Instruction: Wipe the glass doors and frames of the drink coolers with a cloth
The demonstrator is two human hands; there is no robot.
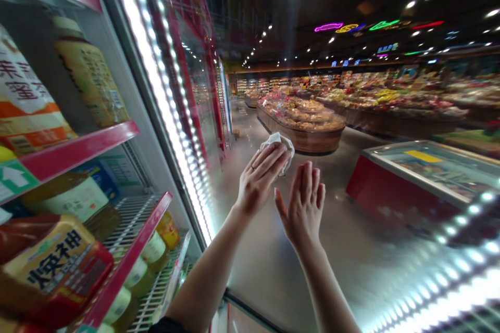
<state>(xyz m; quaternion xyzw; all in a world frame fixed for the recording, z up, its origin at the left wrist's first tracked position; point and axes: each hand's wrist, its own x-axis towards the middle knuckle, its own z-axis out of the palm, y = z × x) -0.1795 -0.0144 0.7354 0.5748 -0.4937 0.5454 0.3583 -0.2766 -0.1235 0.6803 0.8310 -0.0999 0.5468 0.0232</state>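
Observation:
A white cloth (pixel 287 162) lies under the fingers of my left hand (pixel 260 177), pressed against a clear glass door pane (pixel 265 270). A ring shows on one of that hand's fingers. Just to the right and slightly lower, my right hand (pixel 304 200) is raised with its palm toward the glass, fingers extended and thumb apart, holding nothing. The two hands do not touch. Whether the right palm rests fully on the glass I cannot tell.
At the left, cooler shelves with a red edge strip (pixel 86 151) hold bottles (pixel 91 78). A bright light strip (pixel 156 88) runs beside them. Beyond the glass stand a round produce display (pixel 320 138) and a red chest freezer (pixel 390 192).

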